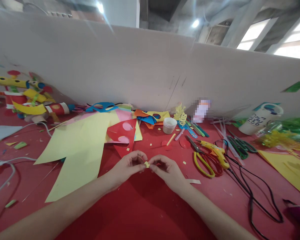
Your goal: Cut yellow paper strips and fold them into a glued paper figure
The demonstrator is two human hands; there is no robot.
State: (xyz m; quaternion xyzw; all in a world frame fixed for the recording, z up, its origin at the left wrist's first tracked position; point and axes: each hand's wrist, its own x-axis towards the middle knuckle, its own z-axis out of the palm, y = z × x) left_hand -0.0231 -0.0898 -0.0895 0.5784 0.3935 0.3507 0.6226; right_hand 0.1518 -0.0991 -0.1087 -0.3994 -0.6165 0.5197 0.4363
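Between my fingertips, over the middle of the red table, is a small yellow piece, too small to tell its exact shape. My left hand pinches it from the left. From the other side, my right hand pinches it with thumb and forefinger. Just beyond my left hand lies red paper with round holes cut in it, partly over a large pale yellow sheet. To the right of my right hand are scissors with yellow and red handles and a yellow glue gun.
A white cup stands beyond my hands. A black cord loops across the right side, near green-handled scissors and a white bucket. Paper toys stand far left. A pale partition closes off the back.
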